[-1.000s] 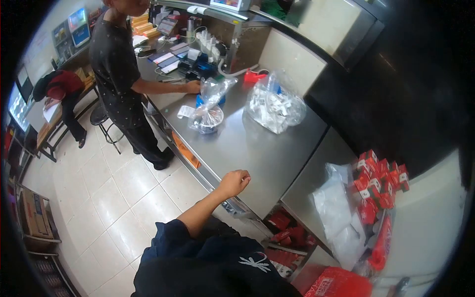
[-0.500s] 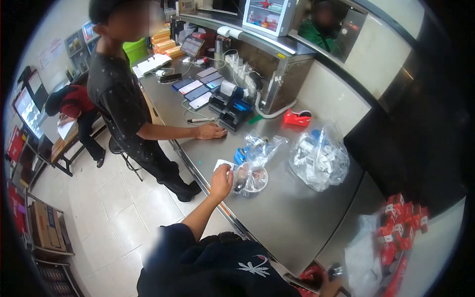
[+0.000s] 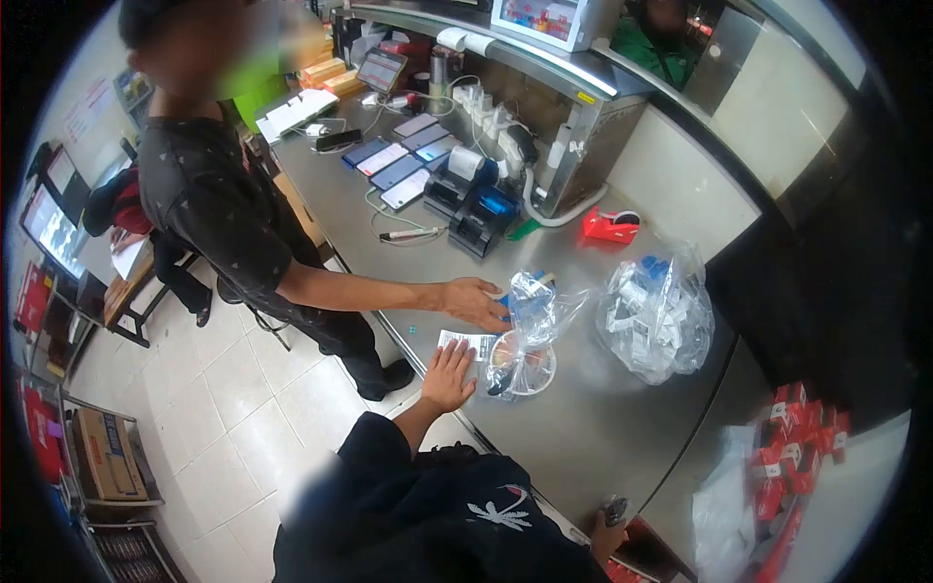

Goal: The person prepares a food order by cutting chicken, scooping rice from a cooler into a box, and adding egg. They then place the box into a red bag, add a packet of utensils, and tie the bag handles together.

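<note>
My left hand (image 3: 449, 379) lies with fingers spread on the lower edge of a white printed slip (image 3: 469, 344) at the steel counter's front edge. Just right of it is a clear plastic bag (image 3: 536, 301) with a round, white-rimmed container (image 3: 533, 369) inside. A co-worker's hand (image 3: 474, 301) reaches to a blue object, partly hidden, behind that bag. Low at the right, by an open drawer, my right hand (image 3: 609, 534) has its fingers closed round a small dark item in clear plastic (image 3: 615, 507).
On the counter (image 3: 603, 428) are a large bag of white slips (image 3: 653, 321), a red tape dispenser (image 3: 610, 226), black printers (image 3: 483, 219) and several phones (image 3: 403, 189). Red boxes (image 3: 792, 437) stand at the right. The co-worker (image 3: 209, 194) stands at the left.
My left hand has opened and come down flat on the slip. The co-worker's hand has moved from beside the printers to the blue object. My right hand has risen with the small item.
</note>
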The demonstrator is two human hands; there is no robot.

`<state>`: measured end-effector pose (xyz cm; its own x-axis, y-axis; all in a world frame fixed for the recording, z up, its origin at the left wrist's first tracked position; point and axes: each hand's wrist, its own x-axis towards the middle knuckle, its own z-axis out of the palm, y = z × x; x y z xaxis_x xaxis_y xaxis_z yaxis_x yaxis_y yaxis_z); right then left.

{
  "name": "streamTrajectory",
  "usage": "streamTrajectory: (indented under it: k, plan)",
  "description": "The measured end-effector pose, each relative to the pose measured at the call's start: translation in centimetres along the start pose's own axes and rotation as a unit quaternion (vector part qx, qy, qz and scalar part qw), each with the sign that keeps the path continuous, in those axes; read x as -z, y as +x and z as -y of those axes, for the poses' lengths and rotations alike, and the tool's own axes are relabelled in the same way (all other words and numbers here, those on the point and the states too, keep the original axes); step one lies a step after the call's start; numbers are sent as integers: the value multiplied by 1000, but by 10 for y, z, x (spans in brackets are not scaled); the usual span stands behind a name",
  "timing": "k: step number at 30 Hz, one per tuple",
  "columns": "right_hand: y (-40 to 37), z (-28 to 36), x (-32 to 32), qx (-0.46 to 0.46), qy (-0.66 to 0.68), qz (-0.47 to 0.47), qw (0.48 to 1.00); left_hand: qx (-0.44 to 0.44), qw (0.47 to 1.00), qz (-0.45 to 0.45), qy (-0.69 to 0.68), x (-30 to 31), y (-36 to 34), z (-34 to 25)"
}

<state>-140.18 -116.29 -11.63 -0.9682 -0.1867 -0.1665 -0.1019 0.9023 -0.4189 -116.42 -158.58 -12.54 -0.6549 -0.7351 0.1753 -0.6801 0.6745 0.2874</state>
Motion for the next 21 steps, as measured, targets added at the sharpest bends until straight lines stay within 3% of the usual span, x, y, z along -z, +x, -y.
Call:
streamTrajectory:
  k: [15,19,21]
  plan:
    - [-10,16,1,-29,-46,-46,997,12,1000,7,-17,-7,-1,2]
    - [-10,24,6,-61,-65,0,996,30,999,32,12,0,-1,-2]
    - [-4,11,-1,-33,-54,-9,998,31,999,35,5,3,-1,-4]
